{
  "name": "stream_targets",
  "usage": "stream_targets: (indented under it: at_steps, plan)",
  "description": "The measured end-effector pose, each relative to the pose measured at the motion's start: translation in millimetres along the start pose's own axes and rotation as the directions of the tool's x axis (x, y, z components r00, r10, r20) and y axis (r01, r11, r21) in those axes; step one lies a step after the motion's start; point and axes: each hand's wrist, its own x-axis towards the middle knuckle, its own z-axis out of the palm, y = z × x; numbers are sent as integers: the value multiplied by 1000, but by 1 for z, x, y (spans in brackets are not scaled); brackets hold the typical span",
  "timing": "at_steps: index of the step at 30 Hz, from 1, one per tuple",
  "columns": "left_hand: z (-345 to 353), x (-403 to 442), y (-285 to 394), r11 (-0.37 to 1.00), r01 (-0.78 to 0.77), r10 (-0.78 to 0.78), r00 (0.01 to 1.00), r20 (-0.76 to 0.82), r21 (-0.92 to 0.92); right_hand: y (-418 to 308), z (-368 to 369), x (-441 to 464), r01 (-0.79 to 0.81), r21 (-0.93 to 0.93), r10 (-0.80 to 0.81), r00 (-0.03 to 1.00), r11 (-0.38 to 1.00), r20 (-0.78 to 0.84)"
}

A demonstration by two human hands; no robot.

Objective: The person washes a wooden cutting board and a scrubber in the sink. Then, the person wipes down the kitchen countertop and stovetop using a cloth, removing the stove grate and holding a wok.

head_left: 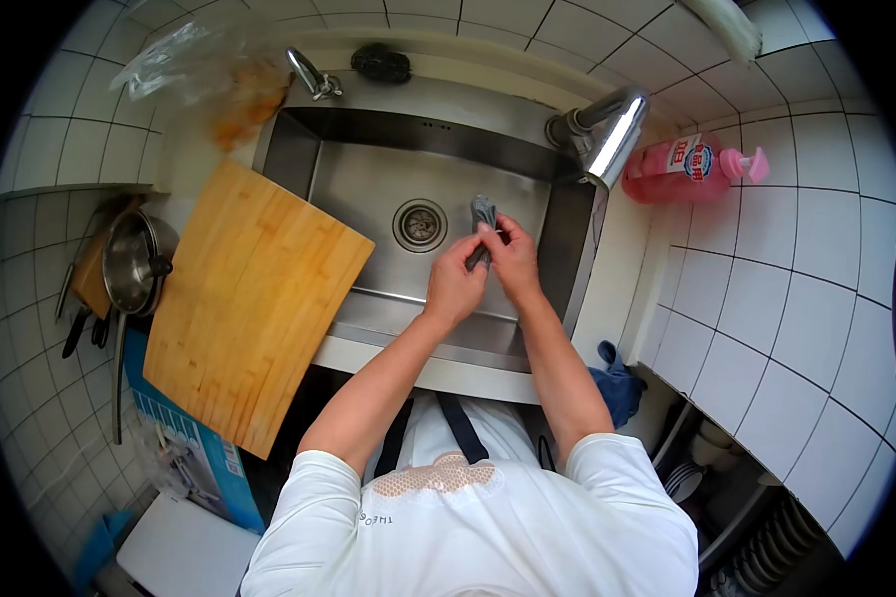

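Note:
Both of my hands are over the right half of a stainless steel sink, pinching a bunched grey cloth between them. My left hand is closed on its lower end, with the fingertips close to the other hand. My right hand grips it at the middle, thumb toward the left. The cloth's top end sticks up past the fingers, while part of it is hidden by them. Left of the hands lies the round drain strainer in the sink floor.
A wooden cutting board overlaps the sink's left side. The chrome faucet stands at back right, near a pink soap bottle. A small tap and dark scrubber sit behind. Pans hang left; a blue cloth hangs right.

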Motion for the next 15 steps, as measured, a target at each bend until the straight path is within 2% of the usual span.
stream_targets:
  at_steps: [1,3,4,6,8,10,11,13,14,15]
  plan:
    - [1,0,-2,1000,0,0,1000,-1,-1,0,-4,5,0,-1,0,1000,1000,1]
    - [1,1,-4,990,-40,45,999,30,-133,-10,-14,16,-46,-117,54,997,992,63]
    - [-3,1,3,990,-42,46,999,25,-133,-27,-15,23,-51,-221,65,996,974,56]
    - [-11,0,14,994,-64,67,997,33,-85,-48,-13,44,213,-369,-225,974,905,12]
    - [-17,-4,11,993,-32,36,999,32,-113,-74,-6,69,502,-473,-566,824,724,8]
    - [-23,-11,7,990,5,0,999,32,-139,-88,3,95,625,-591,-732,676,510,83]
    - [-25,-17,3,992,14,-8,998,56,-123,-87,6,110,623,-589,-729,679,514,83]
    - [-30,-28,-4,994,28,-19,997,81,-106,-79,12,140,684,-700,-761,561,205,326]
    - [-33,-34,-8,997,48,-42,993,107,-59,-71,15,148,684,-700,-759,563,207,326]
    - [-35,-39,-11,998,67,-65,989,133,-12,-62,19,151,681,-718,-746,550,141,375]
